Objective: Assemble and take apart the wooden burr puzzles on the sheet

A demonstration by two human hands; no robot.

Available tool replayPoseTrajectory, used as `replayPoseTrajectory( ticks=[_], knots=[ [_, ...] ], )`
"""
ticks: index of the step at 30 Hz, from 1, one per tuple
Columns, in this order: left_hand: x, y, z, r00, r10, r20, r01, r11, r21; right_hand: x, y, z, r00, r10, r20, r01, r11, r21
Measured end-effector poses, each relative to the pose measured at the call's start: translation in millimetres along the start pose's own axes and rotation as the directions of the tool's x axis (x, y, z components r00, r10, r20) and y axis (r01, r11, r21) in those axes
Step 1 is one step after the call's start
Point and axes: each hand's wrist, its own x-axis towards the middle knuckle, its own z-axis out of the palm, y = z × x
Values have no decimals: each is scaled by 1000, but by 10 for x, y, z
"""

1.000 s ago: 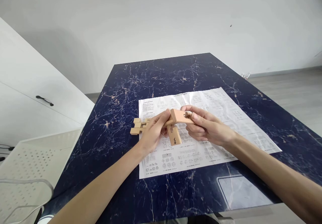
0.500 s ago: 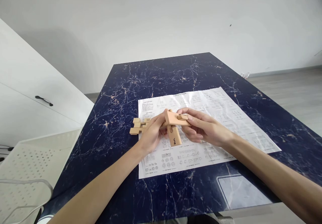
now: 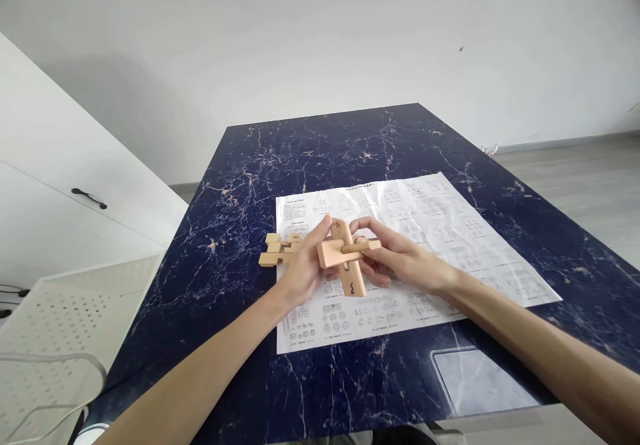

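Between my two hands, above the printed sheet (image 3: 400,318), is a wooden interlocking puzzle (image 3: 333,254) of crossed, rounded blocks. One upright block bears dark pen marks at both ends, and a slimmer bar pokes out of the front block toward the right. My left hand (image 3: 303,262) grips the puzzle from its left side, thumb on top. Around its right side curl the fingers of my right hand (image 3: 400,255), with the thumb by the slim bar. Some fingertips are hidden behind the wood. Left of my left hand lie several notched wooden pieces (image 3: 273,258), partly covered by it.
The dark blue marbled table (image 3: 320,152) reaches back toward a pale wall. A clear flat plate or case (image 3: 485,382) lies at its near right edge. On the left stand a white cabinet (image 3: 90,165) and a perforated white chair (image 3: 65,312).
The held puzzle has turned: its front block has swung left and down, and the slim bar now sticks out toward the right. The marked block's upper end has come into view.
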Motion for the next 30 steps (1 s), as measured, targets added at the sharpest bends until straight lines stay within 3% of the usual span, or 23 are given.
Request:
replayPoseTrajectory(
  ticks=[6,11,20,30],
  knots=[
    [-14,-17,3,995,11,95,-15,999,44,3,61,2,999,-4,-52,6,999,47],
    [10,-70,-36,971,129,203,-155,981,117,-7,108,-47,996,49,-77,-35,984,172],
    [-20,-78,-51,956,279,87,-292,890,350,5,20,-79,982,140,-125,-88,932,351],
    [5,-81,-96,962,248,110,-270,917,293,18,48,-62,987,118,-106,-86,962,261]
  ],
)
